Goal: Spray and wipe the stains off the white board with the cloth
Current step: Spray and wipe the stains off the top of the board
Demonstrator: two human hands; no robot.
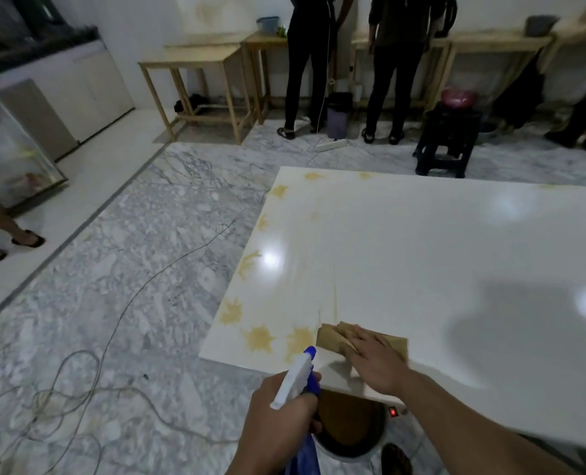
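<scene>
One head-worn camera looks forward and down. It sits close above the near left corner of the board (421,255).

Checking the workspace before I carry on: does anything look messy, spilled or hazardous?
Yellow-brown splat stains dot the white board along its left edge and near corner. On the marble floor, loose cables lie tangled, a possible trip hazard.

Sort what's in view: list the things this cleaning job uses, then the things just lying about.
In use:
white board
yellow stains
cloth under the right hand
spray bottle in the left hand

Lying about:
black stool
floor cables
wooden tables
bucket
</scene>
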